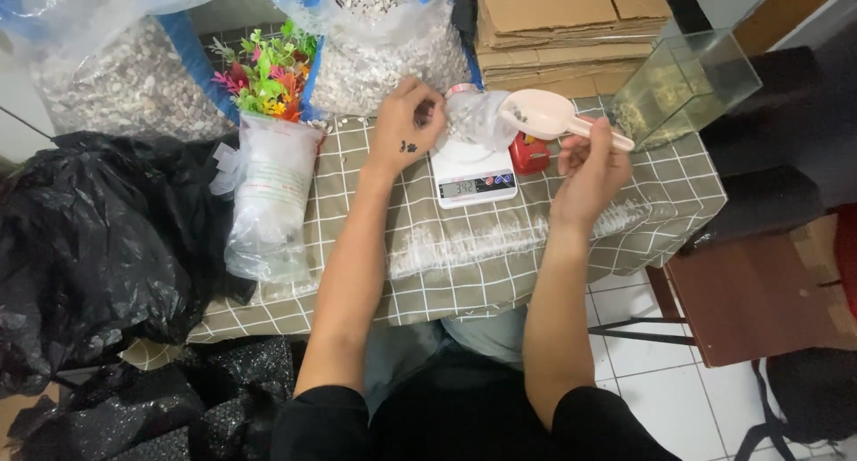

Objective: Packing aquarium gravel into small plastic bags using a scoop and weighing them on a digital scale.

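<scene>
Left hand fingers pinched shut on the rim of a small clear bag of pale pebbles, bag standing on a white digital scale. Right hand fingers wrapped closed around the handle of one pale pink scoop; scoop's long axis runs roughly level, bowl pointing left toward the bag mouth, handle out to the right, a few pebbles in the bowl. Small red object just beside the scale. All on a table with an olive grid-check cloth, white tiled floor below. Counts: two big sacks of gravel at the back, one filled clear bag lying left, one bunch of plastic plants, one glass tank, one cardboard stack, black bin bags left.
</scene>
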